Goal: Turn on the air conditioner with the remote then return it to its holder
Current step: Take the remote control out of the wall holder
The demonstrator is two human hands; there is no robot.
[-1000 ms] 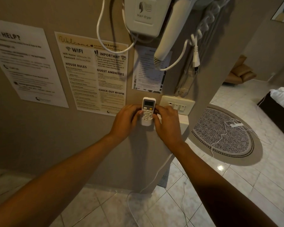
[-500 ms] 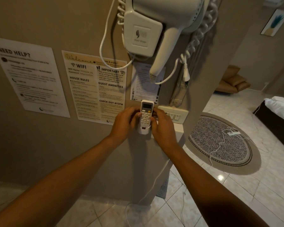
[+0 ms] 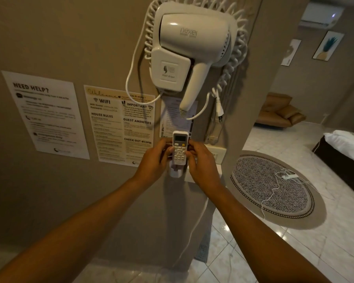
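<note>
A white remote [image 3: 179,147] with a small screen and an orange button stands upright against the beige wall. Its lower end sits just above or barely inside the white wall holder [image 3: 175,170]. My left hand [image 3: 154,163] grips the remote's left side and my right hand [image 3: 200,162] grips its right side. The white air conditioner [image 3: 320,15] hangs high on the far wall at the top right, with a small light showing on it.
A white hair dryer [image 3: 184,52] with a coiled cord hangs on the wall above the remote. Printed notices [image 3: 119,123] are stuck to the wall at left. A switch plate [image 3: 218,153] sits beside my right hand. A round rug [image 3: 270,186] with a white cable, a bed and a brown sofa lie to the right.
The remote has risen partly out of the holder between both hands. The view has tilted upward, bringing the whole hair dryer and the air conditioner into sight.
</note>
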